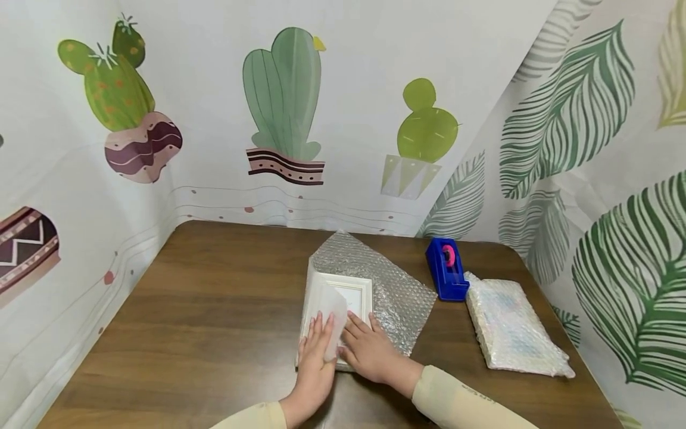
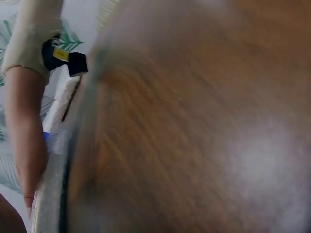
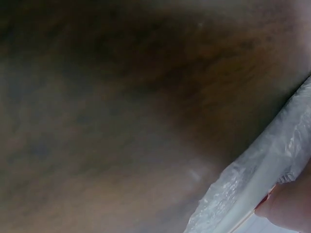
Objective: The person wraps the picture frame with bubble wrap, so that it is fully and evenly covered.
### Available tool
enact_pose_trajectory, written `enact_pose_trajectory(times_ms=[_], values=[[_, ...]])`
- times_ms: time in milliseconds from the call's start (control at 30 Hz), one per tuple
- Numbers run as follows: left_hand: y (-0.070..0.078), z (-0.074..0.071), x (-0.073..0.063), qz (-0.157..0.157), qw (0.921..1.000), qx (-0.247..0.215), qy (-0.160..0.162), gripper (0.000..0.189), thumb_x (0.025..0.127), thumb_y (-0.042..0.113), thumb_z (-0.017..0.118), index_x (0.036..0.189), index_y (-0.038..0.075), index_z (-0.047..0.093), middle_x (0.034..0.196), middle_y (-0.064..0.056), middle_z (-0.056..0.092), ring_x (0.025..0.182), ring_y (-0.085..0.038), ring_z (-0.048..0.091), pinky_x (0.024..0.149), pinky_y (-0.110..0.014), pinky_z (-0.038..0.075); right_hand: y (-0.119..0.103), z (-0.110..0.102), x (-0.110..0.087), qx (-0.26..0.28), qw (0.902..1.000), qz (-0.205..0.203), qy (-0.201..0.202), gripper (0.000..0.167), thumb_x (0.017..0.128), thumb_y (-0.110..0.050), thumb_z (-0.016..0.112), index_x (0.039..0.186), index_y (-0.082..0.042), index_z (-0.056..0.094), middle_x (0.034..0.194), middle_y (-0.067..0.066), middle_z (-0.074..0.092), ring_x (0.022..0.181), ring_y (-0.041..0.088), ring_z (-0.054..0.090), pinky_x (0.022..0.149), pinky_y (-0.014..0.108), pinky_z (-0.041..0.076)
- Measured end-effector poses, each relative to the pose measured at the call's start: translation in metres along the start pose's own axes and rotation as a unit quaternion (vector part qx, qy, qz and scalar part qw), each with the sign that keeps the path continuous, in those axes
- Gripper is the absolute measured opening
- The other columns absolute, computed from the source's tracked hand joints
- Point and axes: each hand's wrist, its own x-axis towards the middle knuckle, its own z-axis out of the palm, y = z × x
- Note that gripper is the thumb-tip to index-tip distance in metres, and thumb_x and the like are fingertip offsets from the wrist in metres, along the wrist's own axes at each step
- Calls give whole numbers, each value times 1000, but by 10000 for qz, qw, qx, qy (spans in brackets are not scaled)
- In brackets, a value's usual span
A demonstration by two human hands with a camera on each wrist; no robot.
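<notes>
A white picture frame (image 1: 367,293) lies on a sheet of bubble wrap (image 1: 393,286) near the table's front. Over its left part is a whitish, translucent flap (image 1: 333,304); whether this belongs to the same sheet I cannot tell. My left hand (image 1: 315,360) rests on the flap and the frame's left side, fingers extended. Fingers spread, my right hand (image 1: 372,351) presses on the frame's lower right beside the flap's edge. In the right wrist view, a finger (image 3: 289,206) touches the frame next to crinkled bubble wrap (image 3: 238,187). The frame's lower part is mostly hidden by both hands.
A blue tape dispenser (image 1: 447,274) with a pink core stands at the back right. Right of it lies a flat package (image 1: 514,325) in bubble wrap. The brown wooden table (image 1: 214,310) meets a printed cloth backdrop (image 1: 354,119) behind.
</notes>
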Motion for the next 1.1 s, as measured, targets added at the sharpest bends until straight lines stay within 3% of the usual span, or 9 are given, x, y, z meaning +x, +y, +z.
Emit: enact_pose_trajectory(times_ms=[167,300,467,567,700,833,900,1000,1100], values=[[-7,12,-2,408,9932,1093,20,84,75,-6,62,155,9,43,159,-36,34,148,-57,31,116,-74,18,0,1,-2,-484,9987,-76,144,48,104,-31,47,145,-10,58,154,4,57,147,23,47,123,59,34],[0,9,0,100,9875,1395,-724,79,79,-1,61,155,-2,38,163,-38,22,152,-58,20,114,-75,14,-1,-3,-6,-1052,9937,-282,269,53,99,-34,56,147,-12,57,154,4,57,146,23,50,119,58,39],[11,2,8,-350,9780,1391,-1516,76,94,23,60,157,-7,30,167,-37,8,157,-54,5,117,-73,5,1,-4,-9,-1285,9893,-433,534,54,95,-34,61,145,-13,59,152,6,57,144,27,51,114,60,43],[12,1,12,-608,9776,1130,-1666,82,97,39,59,156,-10,30,167,-37,6,157,-54,1,118,-74,0,4,-4,-10,-825,9940,-299,653,60,90,-38,66,143,-10,61,153,10,56,146,32,48,114,64,42],[10,5,13,-839,9802,787,-1611,85,101,50,51,156,-10,29,168,-35,3,157,-53,-3,120,-72,-6,7,-11,-14,507,9932,254,1019,43,93,-27,64,125,3,68,155,19,52,147,42,44,113,74,36],[9,8,12,-908,9815,731,-1521,82,99,45,50,157,-9,28,169,-33,2,158,-50,-6,121,-69,-10,9,-23,-21,1321,9637,759,2194,31,99,-10,57,125,5,66,151,24,54,142,47,49,112,72,38],[10,9,12,-904,9812,801,-1509,87,92,42,56,156,-10,28,169,-34,2,158,-51,-6,120,-71,-9,8,-28,-27,1257,9511,627,2752,40,97,-6,59,136,4,61,147,23,59,137,45,54,110,67,44],[12,9,13,-994,9775,971,-1588,94,80,33,60,156,-11,28,170,-32,1,159,-49,-7,121,-71,-8,4,-31,-34,654,9619,55,2656,39,97,-10,61,136,-2,64,145,17,62,135,38,58,107,62,49],[15,8,16,-1070,9739,1051,-1706,94,74,20,60,157,-10,27,170,-30,1,159,-47,-7,122,-69,-8,3,-27,-40,188,9849,-321,1692,40,101,-23,59,139,-10,64,148,10,61,138,32,57,107,60,50]])
